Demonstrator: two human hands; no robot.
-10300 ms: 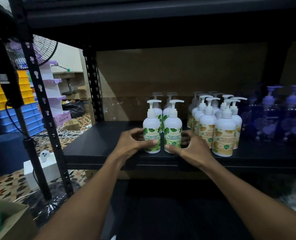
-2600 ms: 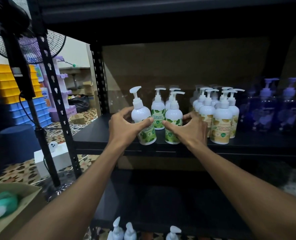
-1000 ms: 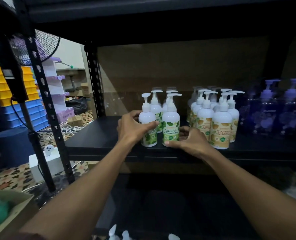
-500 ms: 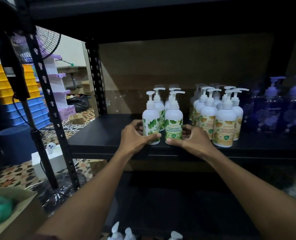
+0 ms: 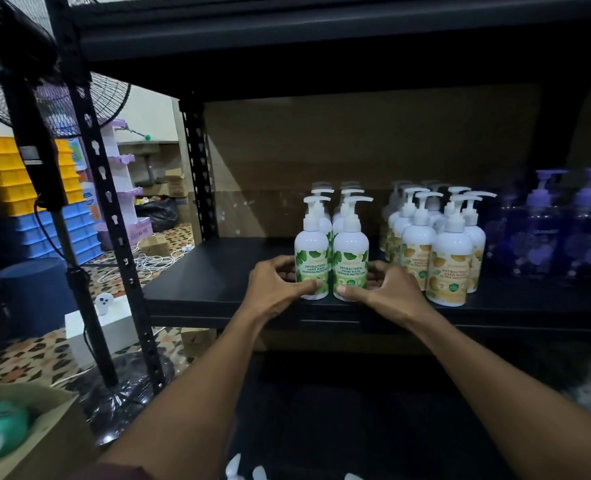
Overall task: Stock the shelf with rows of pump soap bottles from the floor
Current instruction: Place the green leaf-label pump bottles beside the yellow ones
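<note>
More pump tops [image 5: 249, 471] show at the bottom of view, so stocking likely isn't finished. The left hand [image 5: 276, 289] curls round the left green bottle [image 5: 313, 251]. Tilted seconds ago, it now stands upright at the shelf's [image 5: 211, 296] front edge, touching the right green bottle [image 5: 351, 254], which the right hand [image 5: 391, 289] grips. Behind them the green row [image 5: 350, 189] runs toward the back edge.

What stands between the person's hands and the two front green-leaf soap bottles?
Nothing visible. The left hand grips the left white plastic pump bottle with green leaf label; the right hand grips the matching right bottle, both upright at the front edge of the black metal shelf.
</note>
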